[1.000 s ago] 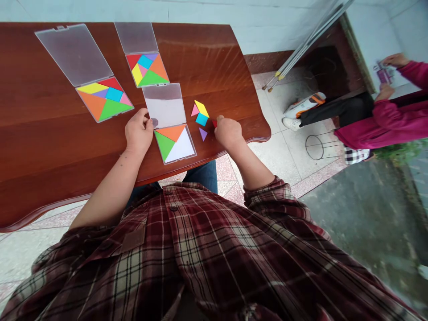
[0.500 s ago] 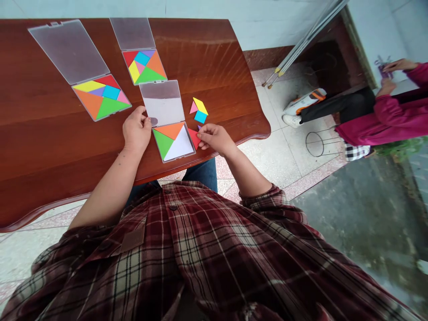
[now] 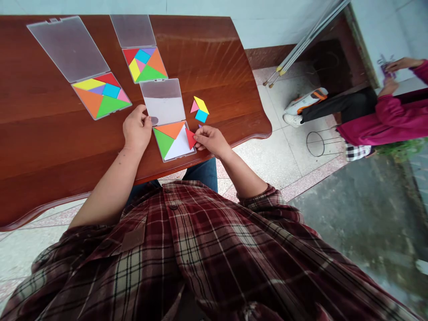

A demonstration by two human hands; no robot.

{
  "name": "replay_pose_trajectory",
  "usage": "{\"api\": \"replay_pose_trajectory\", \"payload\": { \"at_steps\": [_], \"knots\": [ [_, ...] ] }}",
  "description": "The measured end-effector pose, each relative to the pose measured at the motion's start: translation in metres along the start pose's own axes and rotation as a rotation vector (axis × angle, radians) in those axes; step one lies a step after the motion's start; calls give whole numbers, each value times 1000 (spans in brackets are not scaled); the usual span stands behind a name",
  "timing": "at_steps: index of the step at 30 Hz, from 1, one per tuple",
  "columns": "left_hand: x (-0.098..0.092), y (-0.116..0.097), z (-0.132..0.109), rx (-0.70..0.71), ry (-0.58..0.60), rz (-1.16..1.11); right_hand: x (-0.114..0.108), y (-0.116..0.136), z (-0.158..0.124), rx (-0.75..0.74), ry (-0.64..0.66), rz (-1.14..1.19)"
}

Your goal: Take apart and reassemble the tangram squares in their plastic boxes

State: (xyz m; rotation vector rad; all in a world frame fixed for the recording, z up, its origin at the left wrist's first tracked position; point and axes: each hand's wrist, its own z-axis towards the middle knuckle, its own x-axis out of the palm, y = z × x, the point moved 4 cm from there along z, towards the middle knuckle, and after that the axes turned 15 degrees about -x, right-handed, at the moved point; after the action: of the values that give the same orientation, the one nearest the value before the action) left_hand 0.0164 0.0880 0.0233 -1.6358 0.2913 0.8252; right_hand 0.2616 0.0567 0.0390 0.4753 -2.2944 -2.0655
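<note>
An open tangram case [image 3: 179, 149] lies near the table's front edge, with an orange triangle [image 3: 172, 129] and a green triangle [image 3: 163, 141] in its tray. My right hand [image 3: 210, 140] pinches a red triangle [image 3: 190, 137] at the tray's right edge. My left hand [image 3: 136, 129] rests curled against the case's left side, beside its clear lid [image 3: 162, 101]. Loose pink [image 3: 194, 107], yellow [image 3: 201, 104] and blue [image 3: 201, 116] pieces lie just right of the lid. A purple piece peeks out behind my right hand.
Two more open tangram cases [image 3: 101, 94] [image 3: 145, 64] with full trays lie farther back on the brown wooden table [image 3: 50, 147]. A person in a magenta sleeve [image 3: 384, 120] sits off to the right on the floor side. Metal poles [image 3: 307, 40] lean by the wall.
My right hand picked up the red triangle from beside the loose pieces and carried it left to the tray's right edge. My left hand stayed by the case.
</note>
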Motion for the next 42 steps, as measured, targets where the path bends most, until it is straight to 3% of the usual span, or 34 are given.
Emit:
{"api": "replay_pose_trajectory", "payload": {
  "at_steps": [8,18,37,42],
  "knots": [
    [1,2,1,13,-11,7,-6,0,4,-190,9,-203],
    [2,3,2,27,-3,-13,0,-1,-6,2,-15,-156],
    [2,3,2,-14,45,-11,1,14,-13,-118,186,-618],
    [1,1,1,-2,21,7,-3,21,-9,-191,165,-675]
  ]
}}
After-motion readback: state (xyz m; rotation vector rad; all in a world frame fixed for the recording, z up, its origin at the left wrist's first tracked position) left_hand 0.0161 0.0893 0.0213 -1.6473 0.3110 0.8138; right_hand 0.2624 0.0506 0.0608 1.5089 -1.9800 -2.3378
